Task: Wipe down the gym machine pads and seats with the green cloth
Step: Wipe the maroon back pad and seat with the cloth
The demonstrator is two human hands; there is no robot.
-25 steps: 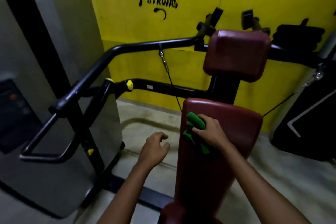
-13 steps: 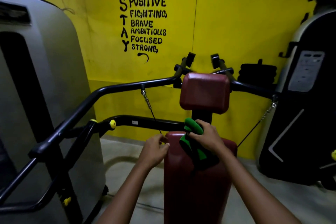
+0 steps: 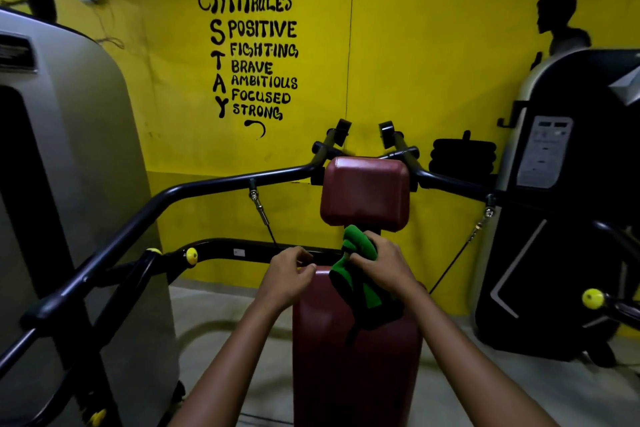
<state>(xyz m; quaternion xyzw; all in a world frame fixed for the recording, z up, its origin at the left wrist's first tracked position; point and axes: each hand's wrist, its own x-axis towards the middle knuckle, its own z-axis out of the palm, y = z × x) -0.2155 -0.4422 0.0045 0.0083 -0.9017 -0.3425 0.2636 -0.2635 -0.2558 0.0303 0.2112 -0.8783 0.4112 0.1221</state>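
A dark red back pad (image 3: pixel 349 367) of a gym machine rises in front of me, with a smaller red head pad (image 3: pixel 365 191) above it. My right hand (image 3: pixel 384 265) grips a bunched green cloth (image 3: pixel 356 274) at the top edge of the back pad; part of the cloth hangs down over the pad's front. My left hand (image 3: pixel 285 276) sits at the pad's upper left corner with its fingers curled; whether it grips the edge I cannot tell.
Black machine arms (image 3: pixel 194 198) sweep left and right from the head pad, with yellow knobs (image 3: pixel 191 255). A grey weight-stack housing (image 3: pixel 76 191) stands at the left, a black machine (image 3: pixel 561 218) at the right. Behind is a yellow wall (image 3: pixel 433 45) with painted gym rules.
My view has tilted upward. My right hand slid the cloth up to the back pad's top edge, and my left hand rose to the pad's upper left corner.
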